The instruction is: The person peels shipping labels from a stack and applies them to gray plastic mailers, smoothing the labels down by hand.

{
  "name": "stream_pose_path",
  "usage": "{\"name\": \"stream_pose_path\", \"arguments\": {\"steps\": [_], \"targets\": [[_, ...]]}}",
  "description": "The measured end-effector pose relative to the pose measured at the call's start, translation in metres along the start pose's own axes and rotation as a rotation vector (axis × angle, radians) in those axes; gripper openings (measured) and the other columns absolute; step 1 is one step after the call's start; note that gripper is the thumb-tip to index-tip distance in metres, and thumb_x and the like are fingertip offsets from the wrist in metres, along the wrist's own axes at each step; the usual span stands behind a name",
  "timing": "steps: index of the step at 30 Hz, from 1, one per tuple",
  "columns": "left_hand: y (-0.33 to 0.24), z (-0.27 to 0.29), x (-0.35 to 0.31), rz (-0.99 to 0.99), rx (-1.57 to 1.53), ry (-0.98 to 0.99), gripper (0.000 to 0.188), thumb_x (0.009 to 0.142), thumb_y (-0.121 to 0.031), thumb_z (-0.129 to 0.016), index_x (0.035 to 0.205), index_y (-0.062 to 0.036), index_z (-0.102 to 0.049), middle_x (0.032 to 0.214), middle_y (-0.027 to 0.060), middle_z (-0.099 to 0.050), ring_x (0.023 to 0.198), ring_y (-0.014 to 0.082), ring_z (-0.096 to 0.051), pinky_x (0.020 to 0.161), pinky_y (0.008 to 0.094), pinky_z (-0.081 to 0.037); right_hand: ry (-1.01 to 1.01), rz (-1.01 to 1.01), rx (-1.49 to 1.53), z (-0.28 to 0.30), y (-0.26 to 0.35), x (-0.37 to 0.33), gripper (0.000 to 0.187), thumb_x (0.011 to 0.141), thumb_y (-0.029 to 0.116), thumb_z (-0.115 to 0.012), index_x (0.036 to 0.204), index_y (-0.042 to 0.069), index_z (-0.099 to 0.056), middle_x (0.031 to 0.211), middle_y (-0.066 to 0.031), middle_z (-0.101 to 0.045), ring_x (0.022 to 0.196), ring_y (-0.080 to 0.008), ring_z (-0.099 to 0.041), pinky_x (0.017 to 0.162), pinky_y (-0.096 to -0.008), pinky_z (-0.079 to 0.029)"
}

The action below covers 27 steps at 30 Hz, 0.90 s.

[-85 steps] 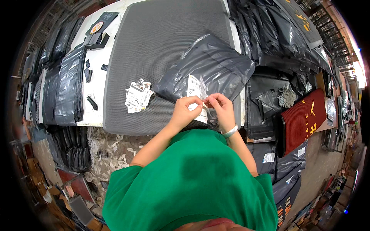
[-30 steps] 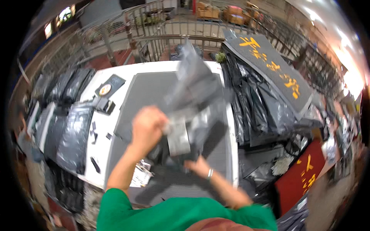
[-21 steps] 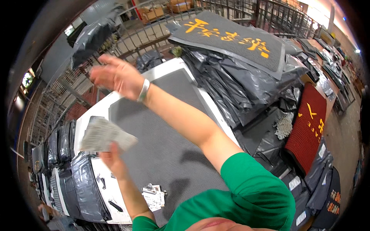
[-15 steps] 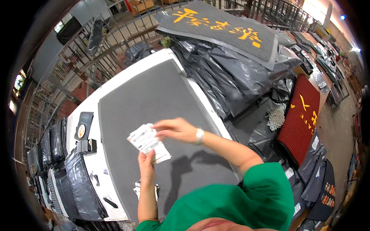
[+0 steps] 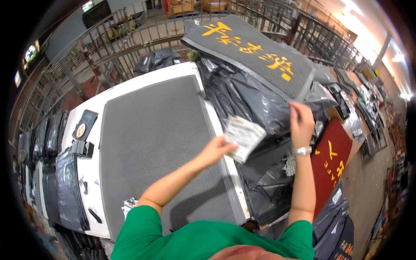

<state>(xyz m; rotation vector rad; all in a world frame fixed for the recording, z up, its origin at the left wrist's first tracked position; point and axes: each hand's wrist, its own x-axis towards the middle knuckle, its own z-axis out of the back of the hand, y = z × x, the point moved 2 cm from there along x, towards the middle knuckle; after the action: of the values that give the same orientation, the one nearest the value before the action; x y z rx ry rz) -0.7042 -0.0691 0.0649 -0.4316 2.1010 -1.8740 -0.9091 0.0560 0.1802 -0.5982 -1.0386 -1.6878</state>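
A thin stack of white printed labels (image 5: pixel 248 139) is held in my left hand (image 5: pixel 216 149), thumb on top, over the right edge of the table. My right hand (image 5: pixel 302 123) reaches up to the near edge of a dark grey mat (image 5: pixel 260 54) with yellow characters. Its fingers are curled together there, beside the black plastic wrapping (image 5: pixel 247 93) under the mat. Whatever lies between the fingertips is too small to make out. A plain grey ribbed mat (image 5: pixel 156 130) lies flat on the white table (image 5: pixel 125 93), left of both hands.
More papers (image 5: pixel 129 204) lie on the grey mat near my left arm. Black plastic-wrapped packs (image 5: pixel 69 190) line the table's left side, beside a small dark box (image 5: pixel 87 149). A red mat (image 5: pixel 331 156) slopes at the right. Metal railings (image 5: pixel 130 56) stand behind.
Both hands have moved right, away from the middle of the grey mat. My right hand has left the labels and reached the patterned mat's edge; my left hand carries the labels. The view has shifted.
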Motion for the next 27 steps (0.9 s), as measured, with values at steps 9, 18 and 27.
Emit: {"name": "stream_pose_path", "arguments": {"steps": [9, 18, 27], "targets": [[0.08, 0.046, -0.084, 0.208, -0.297, -0.251, 0.032, 0.083, -0.015, -0.054, 0.111, 0.0005, -0.048, 0.102, 0.0066, -0.057, 0.093, 0.0136, -0.054, 0.082, 0.0282, -0.043, 0.452, -0.053, -0.63, -0.195, -0.031, 0.132, 0.048, 0.077, 0.031, -0.054, 0.121, 0.014, -0.043, 0.116, -0.0185, -0.049, 0.106, -0.0336, -0.047, 0.087, -0.0416, -0.039], [0.157, 0.099, -0.183, 0.259, -0.499, -0.752, 0.028, 0.082, -0.005, -0.052, 0.109, 0.0042, -0.049, 0.103, 0.0101, -0.058, 0.092, 0.0163, -0.055, 0.083, 0.0284, -0.043, 0.236, 0.065, -0.68, -0.289, -0.053, 0.256, 0.031, 0.075, 0.017, -0.054, 0.106, 0.015, -0.053, 0.091, -0.0128, -0.061, 0.086, -0.0315, -0.058, 0.073, -0.041, -0.047], [0.147, 0.095, -0.132, 0.265, -0.412, -0.581, 0.024, 0.082, -0.005, -0.052, 0.105, 0.0038, -0.05, 0.101, 0.0092, -0.059, 0.089, 0.0149, -0.056, 0.079, 0.0275, -0.044, 0.854, -0.187, -0.186, -0.339, -0.015, 0.246, 0.086, 0.073, 0.069, -0.037, 0.124, 0.0, -0.04, 0.127, -0.0212, -0.039, 0.118, -0.0325, -0.039, 0.098, -0.0396, -0.03]]}}
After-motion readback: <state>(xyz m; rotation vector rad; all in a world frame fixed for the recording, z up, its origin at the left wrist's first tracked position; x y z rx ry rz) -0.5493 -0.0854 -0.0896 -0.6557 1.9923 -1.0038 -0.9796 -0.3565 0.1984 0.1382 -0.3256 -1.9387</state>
